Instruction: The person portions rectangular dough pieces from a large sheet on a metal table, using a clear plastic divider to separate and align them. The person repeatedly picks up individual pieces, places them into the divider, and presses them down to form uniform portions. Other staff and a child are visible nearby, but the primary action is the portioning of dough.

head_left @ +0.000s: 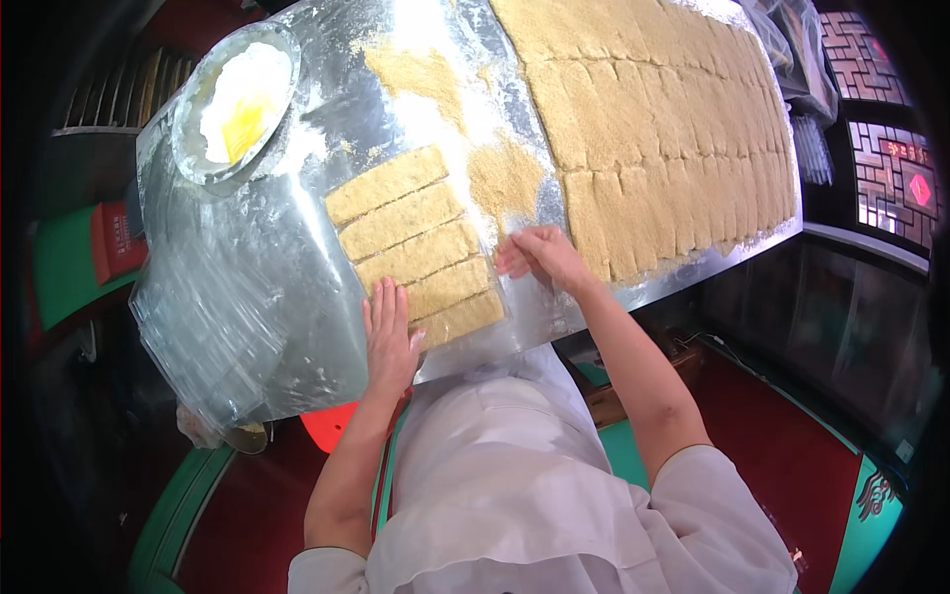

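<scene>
Several light-brown strips of crumb-coated dough (pixel 419 234) lie side by side in a block on a metal tabletop (pixel 245 260). My left hand (pixel 390 338) lies flat against the left edge of the strips nearest me, fingers extended, gripping nothing. At their right edge, my right hand (pixel 542 256) hovers with its fingers bent and drawn together, slightly blurred; whether it pinches any crumbs is hidden. Just beyond that hand lies a loose heap of tan crumbs (pixel 505 178). Farther right, rows of closely packed crumb-coated pieces (pixel 668 141) cover much of the table.
A round metal basin (pixel 184 148) holds white powder and a yellow scraper (pixel 249 126). More crumbs (pixel 415 74) are scattered at the back. Clear plastic sheets or bags (pixel 200 334) lie over the table's left corner. A red stool (pixel 326 427) stands below the front edge.
</scene>
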Demonstrator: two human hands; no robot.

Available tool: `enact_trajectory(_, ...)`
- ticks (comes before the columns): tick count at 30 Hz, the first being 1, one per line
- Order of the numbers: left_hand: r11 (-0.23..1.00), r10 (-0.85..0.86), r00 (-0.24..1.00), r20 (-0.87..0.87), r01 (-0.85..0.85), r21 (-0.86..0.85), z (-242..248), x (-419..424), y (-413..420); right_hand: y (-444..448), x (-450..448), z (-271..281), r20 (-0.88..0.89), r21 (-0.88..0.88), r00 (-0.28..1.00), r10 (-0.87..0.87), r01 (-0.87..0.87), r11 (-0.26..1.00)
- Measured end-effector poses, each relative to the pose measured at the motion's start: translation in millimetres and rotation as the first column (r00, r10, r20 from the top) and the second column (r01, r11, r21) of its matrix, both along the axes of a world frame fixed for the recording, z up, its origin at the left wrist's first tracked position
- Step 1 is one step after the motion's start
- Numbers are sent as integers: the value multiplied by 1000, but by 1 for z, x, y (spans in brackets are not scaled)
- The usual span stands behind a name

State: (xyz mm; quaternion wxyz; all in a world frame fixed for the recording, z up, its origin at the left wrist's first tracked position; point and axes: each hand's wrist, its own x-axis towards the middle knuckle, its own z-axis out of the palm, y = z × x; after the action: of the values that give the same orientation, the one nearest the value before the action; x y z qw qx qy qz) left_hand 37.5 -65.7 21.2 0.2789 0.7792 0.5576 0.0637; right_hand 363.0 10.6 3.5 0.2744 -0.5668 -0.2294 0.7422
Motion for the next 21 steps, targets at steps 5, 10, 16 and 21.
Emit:
enact_trajectory(5,979,167,966,197,-187,87,8,-3,5,160,-17,-7,-56,201,993,106,-92,975)
enact_trajectory(10,634,756,490,434,-714,-299,21,27,30,216,-27,15,167,344,980,-109,46,938)
enact_trajectory(16,495,852,350,390,-780,-383,5,70,41,84,-36,-8,494,646,869,9,-375,665)
enact_trajectory(21,797,588,805,82,-594,112,-14,107,46,65,-32,-9,795,584,594,-126,-691,427)
